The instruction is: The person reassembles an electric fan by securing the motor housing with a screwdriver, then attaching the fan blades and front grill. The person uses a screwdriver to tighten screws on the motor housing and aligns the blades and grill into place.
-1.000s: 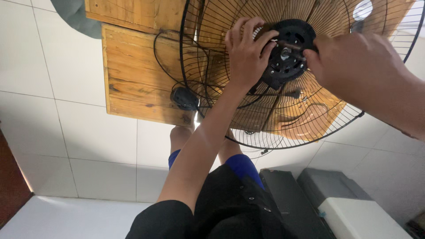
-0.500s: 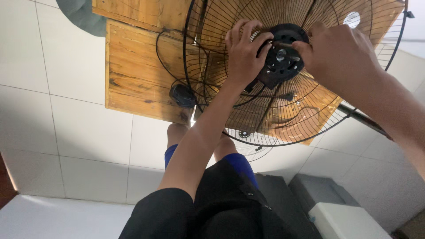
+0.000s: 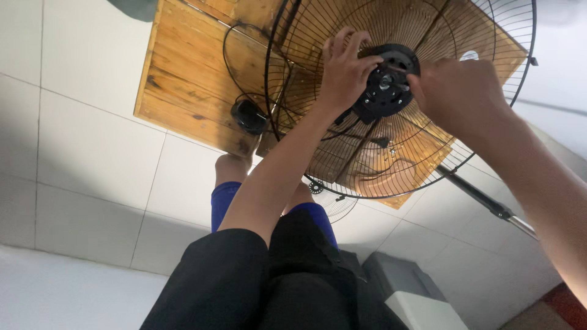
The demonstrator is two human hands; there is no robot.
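A large black wire fan guard (image 3: 440,153) lies over a wooden pallet (image 3: 189,73) on the tiled floor. At its centre is the round black motor housing (image 3: 385,82) with a metal shaft. My left hand (image 3: 345,70) grips the housing's left edge, fingers curled over it. My right hand (image 3: 458,95) pinches something at the shaft on the housing's right side; what it holds is hidden by the fingers. A black cable (image 3: 244,43) loops over the pallet to a black plug (image 3: 247,116).
The fan's metal pole (image 3: 483,198) runs off to the right. Grey and white boxes (image 3: 409,293) stand at the lower right. My knees in blue and black shorts (image 3: 269,269) fill the lower middle. White tiles (image 3: 79,140) lie all around.
The view has swung so the fan and pallet sit more tilted and the pole shows. Both hands stay on the motor housing; the right hand has shifted slightly lower.
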